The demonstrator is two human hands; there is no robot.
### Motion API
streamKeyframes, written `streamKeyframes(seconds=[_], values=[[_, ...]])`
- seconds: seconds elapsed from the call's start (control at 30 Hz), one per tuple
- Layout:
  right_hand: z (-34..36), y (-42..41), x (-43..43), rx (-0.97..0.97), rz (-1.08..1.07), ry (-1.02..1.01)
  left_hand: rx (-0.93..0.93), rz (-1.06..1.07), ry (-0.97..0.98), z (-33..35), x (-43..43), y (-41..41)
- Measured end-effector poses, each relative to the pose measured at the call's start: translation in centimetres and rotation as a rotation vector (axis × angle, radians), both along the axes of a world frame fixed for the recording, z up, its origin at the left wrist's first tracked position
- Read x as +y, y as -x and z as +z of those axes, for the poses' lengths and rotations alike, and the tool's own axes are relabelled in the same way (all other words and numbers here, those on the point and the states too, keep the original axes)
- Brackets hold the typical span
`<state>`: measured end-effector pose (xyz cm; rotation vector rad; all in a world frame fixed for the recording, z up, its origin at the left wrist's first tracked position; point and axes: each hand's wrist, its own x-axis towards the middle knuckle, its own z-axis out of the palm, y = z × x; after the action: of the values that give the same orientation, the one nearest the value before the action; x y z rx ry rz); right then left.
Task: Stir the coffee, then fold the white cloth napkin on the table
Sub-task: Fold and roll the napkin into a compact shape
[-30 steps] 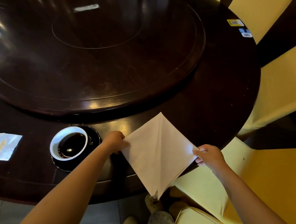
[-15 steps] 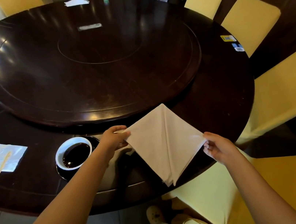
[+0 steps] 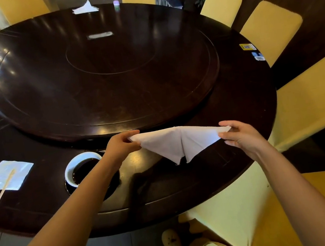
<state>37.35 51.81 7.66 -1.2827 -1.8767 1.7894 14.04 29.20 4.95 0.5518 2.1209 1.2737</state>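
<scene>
The white cloth napkin (image 3: 178, 143) hangs in the air above the table's near edge, stretched sideways between my hands. It is folded, with two points drooping down in the middle. My left hand (image 3: 121, 145) pinches its left corner and my right hand (image 3: 237, 136) pinches its right corner. A white cup of dark coffee (image 3: 82, 168) stands on a dark saucer just left of my left forearm. A wooden stirrer (image 3: 1, 194) lies to the far left, partly on a small white paper napkin (image 3: 8, 177).
The round dark wooden table (image 3: 240, 111) carries a large raised turntable (image 3: 103, 72). Yellow-covered chairs (image 3: 270, 29) ring the right and far sides. Another white napkin (image 3: 85, 8) lies at the far edge, stickers (image 3: 248, 46) at the right rim. My slippered feet (image 3: 171, 240) show below.
Both hands have lifted the napkin up and away from the table edge. The flat diamond shape has become a hanging fold pulled taut between the two held corners.
</scene>
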Motion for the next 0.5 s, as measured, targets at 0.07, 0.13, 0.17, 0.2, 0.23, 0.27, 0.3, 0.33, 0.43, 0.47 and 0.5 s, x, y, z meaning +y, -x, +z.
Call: streamKeyframes(seconds=[0.07, 0.13, 0.17, 0.2, 0.23, 0.27, 0.3, 0.33, 0.43, 0.47, 0.5], values=[[0.7, 0.2, 0.0, -0.093, 0.054, -0.173, 0.280, -0.040, 0.055, 0.4, 0.1, 0.1], [1.3, 0.3, 0.1, -0.122, 0.074, -0.274, 0.423, -0.090, 0.070, 1.0, 0.1, 0.4], [1.7, 0.3, 0.3, -0.127, 0.082, -0.307, 0.476, -0.120, 0.078, 1.5, 0.0, 0.5], [2.0, 0.2, 0.5, -0.134, 0.091, -0.332, 0.514, -0.147, 0.083, 2.0, -0.1, 0.7], [2.4, 0.1, 0.7, -0.143, 0.101, -0.348, 0.536, -0.167, 0.079, 2.4, -0.3, 0.8], [2.7, 0.0, 0.9, -0.156, 0.117, -0.349, 0.553, -0.179, 0.074, 2.9, -0.5, 1.0], [2.9, -0.2, 1.2, -0.173, 0.139, -0.333, 0.569, -0.185, 0.068, 3.2, -0.7, 1.1], [2.9, -0.4, 1.4, -0.188, 0.164, -0.297, 0.575, -0.186, 0.064, 3.4, -0.9, 1.3], [2.6, -0.9, 2.0, -0.119, 0.200, -0.068, 0.358, -0.161, -0.011, 3.0, -1.6, 1.8], [2.3, -0.9, 2.1, -0.068, 0.194, 0.020, 0.204, -0.143, -0.076, 2.8, -1.8, 1.8], [1.9, -1.0, 2.1, -0.024, 0.177, 0.096, 0.057, -0.122, -0.144, 2.4, -2.0, 1.7]])
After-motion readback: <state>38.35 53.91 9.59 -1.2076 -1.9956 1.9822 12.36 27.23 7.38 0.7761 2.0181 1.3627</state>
